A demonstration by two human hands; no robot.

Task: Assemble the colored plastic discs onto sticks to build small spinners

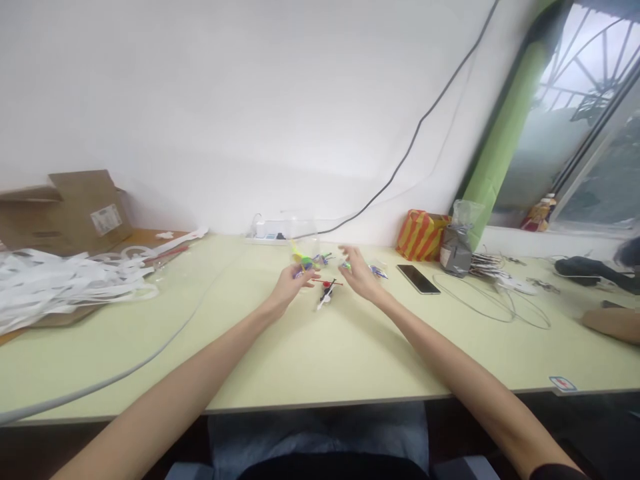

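My left hand [290, 285] has its fingers around the near side of a small yellow-green and blue plastic toy helicopter [305, 261], with part of the toy showing between thumb and fingers. To its right, my right hand [361, 275] is open, fingers spread above the table, beside small green and blue-purple plastic parts [379, 272] that it partly hides. Between the two hands, a little closer to me, a small black and white toy helicopter [326, 295] with a red rotor lies on the table. Fine details of the toys are blurred.
A phone [419, 279], a red-yellow striped bag [421, 235] and a grey package [455, 250] lie to the right, with thin cables. White strips [75, 283] and a cardboard box [93, 210] fill the left. A power strip [267, 231] sits by the wall. Another person's arm [613, 325] rests far right.
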